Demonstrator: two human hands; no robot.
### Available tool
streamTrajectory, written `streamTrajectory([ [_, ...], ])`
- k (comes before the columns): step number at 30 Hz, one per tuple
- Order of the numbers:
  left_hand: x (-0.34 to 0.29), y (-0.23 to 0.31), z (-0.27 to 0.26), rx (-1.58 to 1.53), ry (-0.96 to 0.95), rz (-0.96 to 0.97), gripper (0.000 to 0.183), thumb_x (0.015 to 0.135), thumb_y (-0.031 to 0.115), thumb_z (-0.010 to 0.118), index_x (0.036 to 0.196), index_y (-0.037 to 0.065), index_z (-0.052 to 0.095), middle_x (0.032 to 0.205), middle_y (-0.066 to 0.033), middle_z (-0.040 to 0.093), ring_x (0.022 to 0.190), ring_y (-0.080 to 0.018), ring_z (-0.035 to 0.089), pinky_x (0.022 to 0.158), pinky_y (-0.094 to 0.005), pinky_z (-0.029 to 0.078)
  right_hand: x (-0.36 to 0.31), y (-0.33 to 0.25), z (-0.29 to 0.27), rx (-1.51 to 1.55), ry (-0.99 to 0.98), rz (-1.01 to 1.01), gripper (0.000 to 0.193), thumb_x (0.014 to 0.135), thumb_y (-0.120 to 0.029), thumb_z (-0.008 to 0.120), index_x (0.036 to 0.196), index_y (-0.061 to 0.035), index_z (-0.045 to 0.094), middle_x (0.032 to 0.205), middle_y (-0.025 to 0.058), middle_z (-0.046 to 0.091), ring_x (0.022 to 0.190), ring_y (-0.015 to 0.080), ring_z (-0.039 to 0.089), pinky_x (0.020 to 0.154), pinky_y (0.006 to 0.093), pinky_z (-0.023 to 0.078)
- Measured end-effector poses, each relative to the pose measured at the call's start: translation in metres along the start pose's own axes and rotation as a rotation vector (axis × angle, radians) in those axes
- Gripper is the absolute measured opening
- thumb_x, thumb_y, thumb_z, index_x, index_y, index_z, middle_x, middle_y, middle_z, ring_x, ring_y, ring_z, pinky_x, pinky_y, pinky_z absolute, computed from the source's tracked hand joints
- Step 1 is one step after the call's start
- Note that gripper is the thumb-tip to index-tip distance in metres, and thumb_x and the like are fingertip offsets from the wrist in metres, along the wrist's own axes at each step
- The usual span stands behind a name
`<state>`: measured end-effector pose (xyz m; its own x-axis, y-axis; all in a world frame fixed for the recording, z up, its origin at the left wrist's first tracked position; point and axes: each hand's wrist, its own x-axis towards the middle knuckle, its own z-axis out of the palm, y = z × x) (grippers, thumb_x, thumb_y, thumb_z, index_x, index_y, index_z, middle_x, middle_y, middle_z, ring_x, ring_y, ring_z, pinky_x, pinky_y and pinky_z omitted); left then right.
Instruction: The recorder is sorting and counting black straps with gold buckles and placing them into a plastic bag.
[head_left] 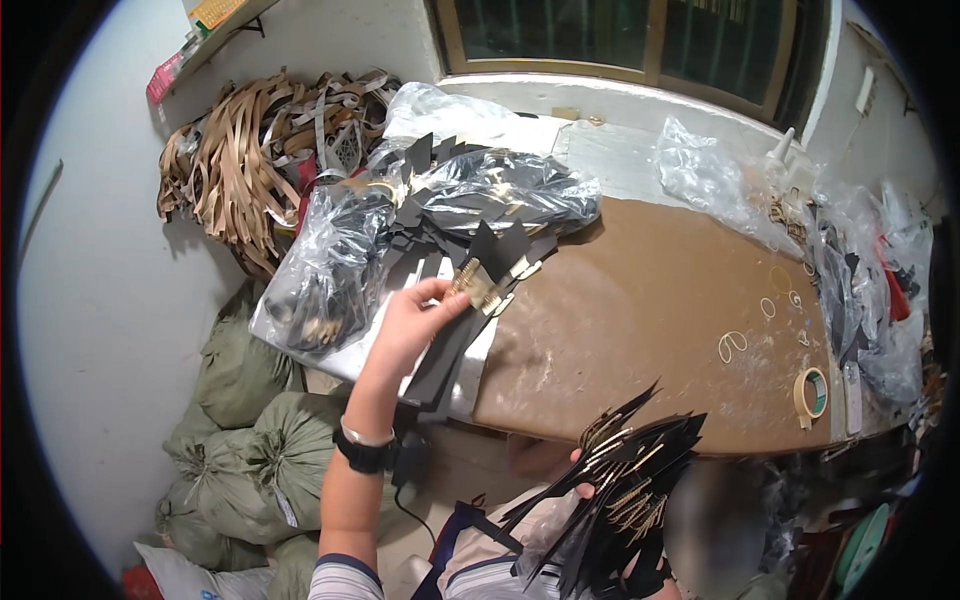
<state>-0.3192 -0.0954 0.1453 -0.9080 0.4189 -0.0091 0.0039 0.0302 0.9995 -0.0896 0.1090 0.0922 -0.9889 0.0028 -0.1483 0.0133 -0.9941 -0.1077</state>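
Observation:
My left hand (412,312), with a dark band on its wrist, reaches over the near left of the table. Its thumb and fingers are closed on a bundle of black strips with gold chain trim (478,284), by the gold part. More black strips (436,370) lie under and beside that hand. Close to my body, my right hand (585,490) is mostly hidden behind a fanned bunch of black strips with gold chain ends (625,480). Only a few fingertips show there, pressed against the bunch, which is held off the table's front edge.
The brown-topped table (640,330) carries plastic-wrapped black bundles (510,190), rubber bands (733,347) and a tape roll (810,392). Tan straps (240,160) hang at the back left. Stuffed green sacks (300,450) stand on the floor at left. Clear plastic bags (890,270) line the right side.

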Motion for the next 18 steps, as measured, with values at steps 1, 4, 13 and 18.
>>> streamTrajectory([
  [1,-0.015,0.007,0.012,-0.028,-0.018,0.005,0.023,0.091,0.017,0.073,0.106,0.0,0.069,0.091,-0.0012,0.069,0.081,-0.0051,0.061,0.071,-0.0218,0.049,0.001,0.002,0.0,0.001,0.0,0.015,0.055,0.094,-0.037,0.058,0.136,-0.0011,0.051,0.124,0.0289,0.06,0.101,0.0399,0.065,0.082,0.0435,0.06],
  [4,-0.054,0.014,0.044,-0.07,-0.092,-0.011,0.024,0.091,0.012,0.072,0.111,0.0,0.068,0.096,-0.0021,0.069,0.085,-0.0054,0.061,0.076,-0.0227,0.05,-0.007,0.005,-0.007,0.006,0.025,0.042,0.054,0.094,-0.035,0.059,0.135,-0.0007,0.051,0.123,0.0283,0.061,0.101,0.0387,0.065,0.083,0.0433,0.06],
  [13,-0.153,-0.019,0.118,0.34,-0.19,0.199,0.037,0.088,-0.004,0.061,0.124,0.001,0.064,0.087,-0.0087,0.059,0.076,-0.0144,0.059,0.072,-0.0255,0.049,-0.108,0.007,-0.036,0.033,0.211,0.04,0.051,0.093,-0.031,0.061,0.132,0.0003,0.053,0.121,0.0266,0.062,0.1,0.0349,0.067,0.084,0.0427,0.06],
  [18,-0.167,-0.041,0.126,0.251,-0.455,0.086,0.041,0.092,-0.002,0.054,0.133,0.003,0.059,0.097,-0.009,0.059,0.091,-0.0162,0.058,0.085,-0.0257,0.045,-0.15,0.016,-0.051,0.087,0.255,0.082,0.05,0.092,-0.029,0.062,0.131,0.0008,0.054,0.119,0.0257,0.064,0.099,0.0328,0.068,0.084,0.0423,0.06],
])
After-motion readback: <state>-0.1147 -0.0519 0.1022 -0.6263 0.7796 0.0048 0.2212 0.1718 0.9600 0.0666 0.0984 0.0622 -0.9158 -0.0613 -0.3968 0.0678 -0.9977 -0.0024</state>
